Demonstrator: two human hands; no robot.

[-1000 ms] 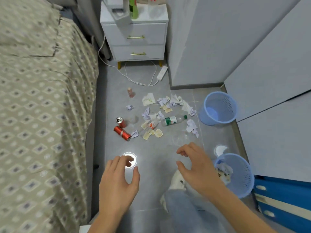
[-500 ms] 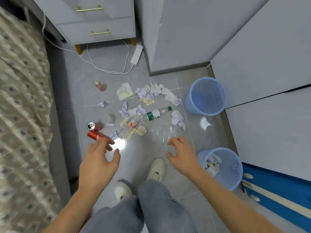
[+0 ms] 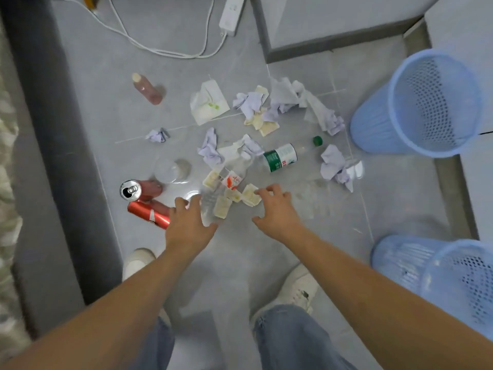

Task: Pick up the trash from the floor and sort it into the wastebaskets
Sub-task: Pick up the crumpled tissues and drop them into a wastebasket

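Observation:
Trash lies scattered on the grey tile floor: crumpled white tissues (image 3: 253,105), yellowish paper scraps (image 3: 222,205), a clear plastic bottle with a green cap (image 3: 285,156), a clear cup (image 3: 170,170), a small pink bottle (image 3: 148,89) and two red cans (image 3: 149,213). My left hand (image 3: 189,222) hovers open right beside the lying red can. My right hand (image 3: 277,209) is open, with its fingertips touching a yellowish scrap (image 3: 250,194). Two blue mesh wastebaskets stand at the right, one far (image 3: 426,102) and one near (image 3: 437,273).
A bed frame and patterned cover run along the left edge. A white power strip (image 3: 230,12) and its cord lie on the floor at the top. Grey cabinet fronts line the right side. My two white shoes (image 3: 296,287) stand just below the trash.
I have bent lower over the floor. Both hands have moved forward and down into the trash pile, the left to the red can, the right onto a paper scrap.

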